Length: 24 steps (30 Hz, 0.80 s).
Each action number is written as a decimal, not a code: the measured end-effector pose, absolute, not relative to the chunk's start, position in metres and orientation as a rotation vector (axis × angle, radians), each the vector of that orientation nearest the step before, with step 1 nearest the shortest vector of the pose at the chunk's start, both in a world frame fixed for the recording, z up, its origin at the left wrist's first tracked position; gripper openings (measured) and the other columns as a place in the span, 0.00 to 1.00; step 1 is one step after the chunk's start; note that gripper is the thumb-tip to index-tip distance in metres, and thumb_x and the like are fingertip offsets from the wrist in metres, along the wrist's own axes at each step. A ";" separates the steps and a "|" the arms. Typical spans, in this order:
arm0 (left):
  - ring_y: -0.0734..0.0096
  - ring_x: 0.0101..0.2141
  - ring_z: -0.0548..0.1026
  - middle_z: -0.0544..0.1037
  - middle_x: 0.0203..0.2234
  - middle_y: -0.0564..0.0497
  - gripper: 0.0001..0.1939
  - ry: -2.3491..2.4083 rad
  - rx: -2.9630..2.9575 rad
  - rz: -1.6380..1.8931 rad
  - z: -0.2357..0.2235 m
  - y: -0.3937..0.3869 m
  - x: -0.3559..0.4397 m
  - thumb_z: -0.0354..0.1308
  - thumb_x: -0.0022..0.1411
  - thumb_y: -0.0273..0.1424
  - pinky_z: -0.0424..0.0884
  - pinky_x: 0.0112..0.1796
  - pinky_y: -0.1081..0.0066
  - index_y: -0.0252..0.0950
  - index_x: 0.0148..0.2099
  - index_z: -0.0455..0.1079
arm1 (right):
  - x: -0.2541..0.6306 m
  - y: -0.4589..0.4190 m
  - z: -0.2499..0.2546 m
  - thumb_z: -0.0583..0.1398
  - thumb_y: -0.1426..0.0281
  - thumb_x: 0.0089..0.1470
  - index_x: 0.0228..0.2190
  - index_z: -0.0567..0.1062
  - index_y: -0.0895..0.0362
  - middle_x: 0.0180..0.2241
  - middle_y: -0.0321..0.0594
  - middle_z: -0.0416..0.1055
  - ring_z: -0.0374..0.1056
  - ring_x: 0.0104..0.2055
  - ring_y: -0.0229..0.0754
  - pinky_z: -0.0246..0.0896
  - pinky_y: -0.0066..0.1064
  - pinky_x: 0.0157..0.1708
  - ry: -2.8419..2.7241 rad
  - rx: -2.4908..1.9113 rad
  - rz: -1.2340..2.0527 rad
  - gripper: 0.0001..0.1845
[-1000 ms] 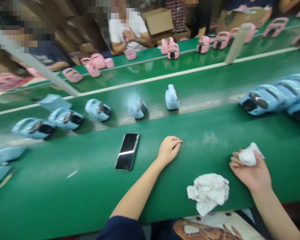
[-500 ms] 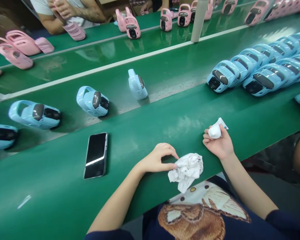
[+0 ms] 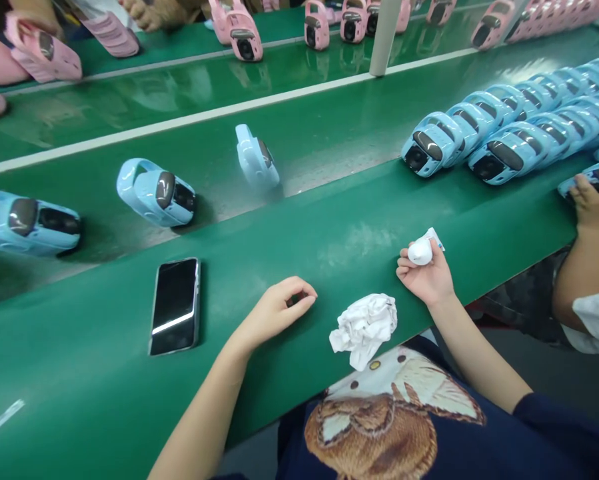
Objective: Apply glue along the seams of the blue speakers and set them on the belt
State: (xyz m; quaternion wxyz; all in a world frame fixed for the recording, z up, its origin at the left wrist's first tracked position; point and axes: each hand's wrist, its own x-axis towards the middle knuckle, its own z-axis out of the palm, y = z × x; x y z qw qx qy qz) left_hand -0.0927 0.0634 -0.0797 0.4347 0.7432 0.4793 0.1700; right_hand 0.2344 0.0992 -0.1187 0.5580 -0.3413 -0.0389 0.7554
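Note:
My left hand rests curled on the green conveyor bench, holding nothing, with a black smartphone lying face up to its left. A crumpled white cloth lies at the bench's near edge, between my hands and touching neither. My right hand is raised slightly and grips a small white cloth wad, with a paper-like corner sticking out of it.
Light-blue car-shaped plastic items crowd the belt at right, and several more lie spaced to the left. A co-worker's hand rests on a blue item at the right edge. Pink items line the far belt beyond a white post.
My left hand has moved left, away from the crumpled cloth, and curled. A co-worker's hand has come further in at right. The whole view has shifted as my head moved.

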 end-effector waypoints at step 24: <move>0.71 0.29 0.70 0.74 0.29 0.52 0.10 1.194 1.388 0.553 -0.094 0.036 -0.084 0.55 0.62 0.38 0.66 0.31 0.72 0.37 0.35 0.70 | 0.231 0.103 -0.113 0.66 0.55 0.50 0.28 0.68 0.54 0.26 0.31 0.65 0.62 0.23 0.30 0.67 0.25 0.25 -0.151 -0.833 1.809 0.17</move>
